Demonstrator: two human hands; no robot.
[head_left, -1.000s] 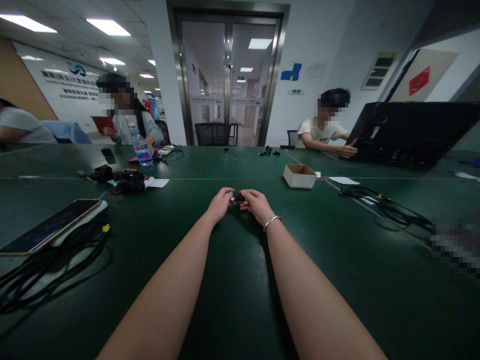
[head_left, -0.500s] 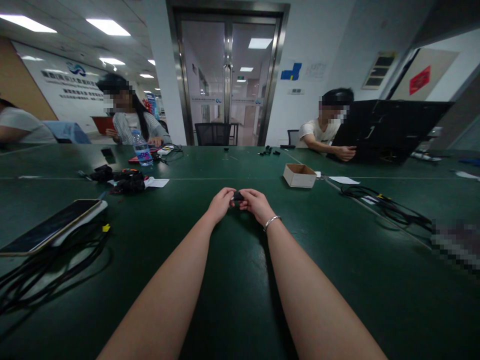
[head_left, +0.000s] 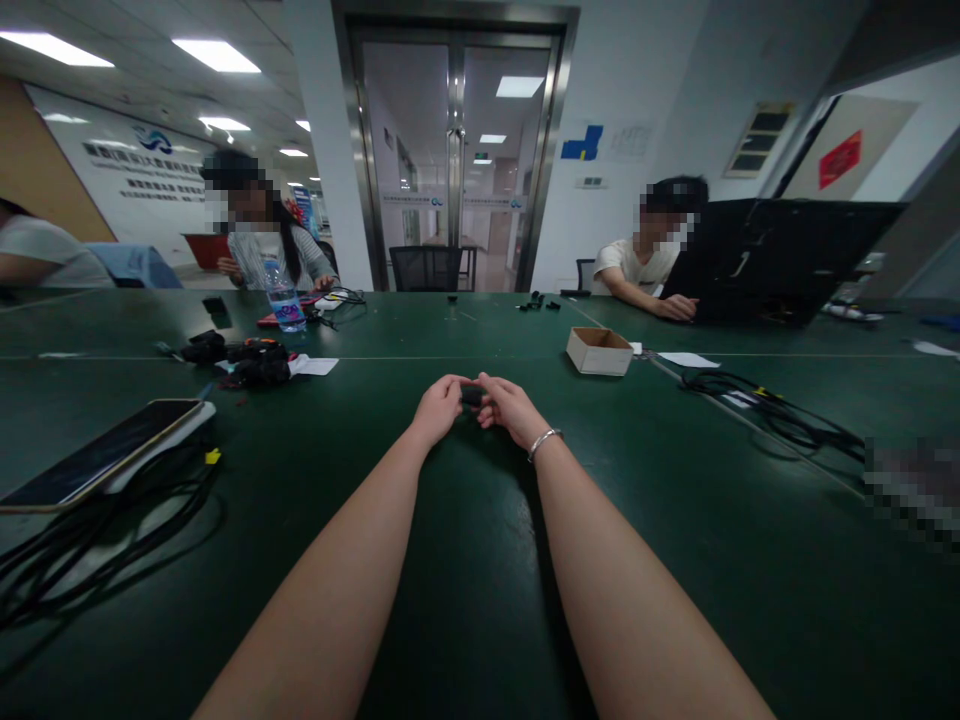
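Note:
Both my arms reach forward over a dark green table [head_left: 480, 560]. My left hand [head_left: 437, 406] and my right hand [head_left: 508, 408] meet at the table's middle, fingers pinched from either side on a small black part [head_left: 472, 396]. The part is mostly covered by my fingertips; its shape is hard to make out. A silver bracelet [head_left: 543, 441] sits on my right wrist.
A small cardboard box [head_left: 598, 351] stands ahead right. Black cables [head_left: 772, 412] lie at right. A phone [head_left: 97, 452] rests on a pad over tangled cables at left. A heap of black parts [head_left: 251, 362], a water bottle [head_left: 283, 296], three seated people and a large black panel [head_left: 780, 260] lie beyond.
My fingers have closed further over the small black part, hiding its silvery end. The person at right has tilted the black panel lower and moved a hand along it.

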